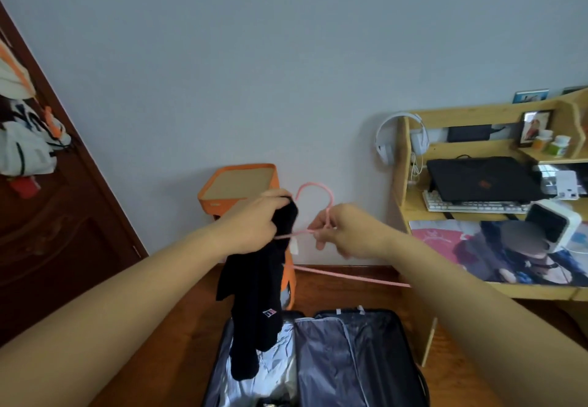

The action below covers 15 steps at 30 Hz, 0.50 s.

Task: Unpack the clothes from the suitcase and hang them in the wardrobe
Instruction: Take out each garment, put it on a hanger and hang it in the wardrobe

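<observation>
A black garment (pixel 254 298) with a small logo patch hangs bunched from my left hand (pixel 254 223), which grips its top end. My right hand (pixel 342 230) pinches the neck of a pink hanger (pixel 318 193) just below its hook. One arm of the hanger runs left into the garment by my left hand; its lower bar slants down to the right. Below, the black suitcase (pixel 366 359) lies open on the floor, showing grey lining. Clothes (pixel 22 139) hang in the dark wooden wardrobe (pixel 63 231) at the far left.
An orange box-like stand (pixel 238 190) sits against the wall behind my hands. A wooden desk (pixel 477 285) at the right carries a laptop, keyboard, fan and printed mat, with white headphones (pixel 391 139) on its side. Wooden floor surrounds the suitcase.
</observation>
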Tool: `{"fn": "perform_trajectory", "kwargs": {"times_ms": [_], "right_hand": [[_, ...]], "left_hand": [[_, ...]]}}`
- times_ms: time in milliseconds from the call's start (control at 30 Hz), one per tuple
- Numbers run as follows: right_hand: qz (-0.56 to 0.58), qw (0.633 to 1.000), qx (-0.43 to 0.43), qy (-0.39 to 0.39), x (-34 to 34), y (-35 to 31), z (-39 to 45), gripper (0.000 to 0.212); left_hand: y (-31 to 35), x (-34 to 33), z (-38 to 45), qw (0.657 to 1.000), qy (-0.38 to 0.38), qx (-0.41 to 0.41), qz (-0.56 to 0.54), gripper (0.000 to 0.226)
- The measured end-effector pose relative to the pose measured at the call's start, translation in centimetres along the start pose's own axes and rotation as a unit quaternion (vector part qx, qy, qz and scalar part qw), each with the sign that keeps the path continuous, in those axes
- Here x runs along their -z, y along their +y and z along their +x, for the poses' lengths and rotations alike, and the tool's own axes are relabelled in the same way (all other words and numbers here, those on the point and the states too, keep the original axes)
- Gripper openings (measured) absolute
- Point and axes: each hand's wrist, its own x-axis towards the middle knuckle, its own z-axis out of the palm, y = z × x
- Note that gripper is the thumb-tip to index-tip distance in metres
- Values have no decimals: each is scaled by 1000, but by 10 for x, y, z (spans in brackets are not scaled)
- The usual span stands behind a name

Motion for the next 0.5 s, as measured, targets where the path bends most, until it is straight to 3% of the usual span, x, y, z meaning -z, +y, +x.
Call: {"fn": "perform_trajectory", "kwargs": {"times_ms": [100, 233, 300, 367, 433, 500], "right_hand": [[20, 992, 25, 122, -1, -7, 11, 8], [86, 993, 41, 74, -3, -10, 14, 11], [145, 981, 49, 118, 4, -8, 11, 11], [204, 965, 49, 159, 20, -6, 3, 14], [241, 952, 50, 182, 35, -4, -8, 18], [252, 945, 56, 200, 42, -2, -15, 19]], "left_hand": [[23, 9, -8, 997, 1, -52, -66, 63], [28, 34, -11, 977, 58, -31, -203, 61], [27, 37, -17, 968, 71, -51, -234, 53], [16, 36, -28, 958, 209, -43, -191, 36], [-16, 34, -35, 933, 349, 40, -74, 36], [-44, 32, -38, 943, 310, 96, -75, 41]]}}
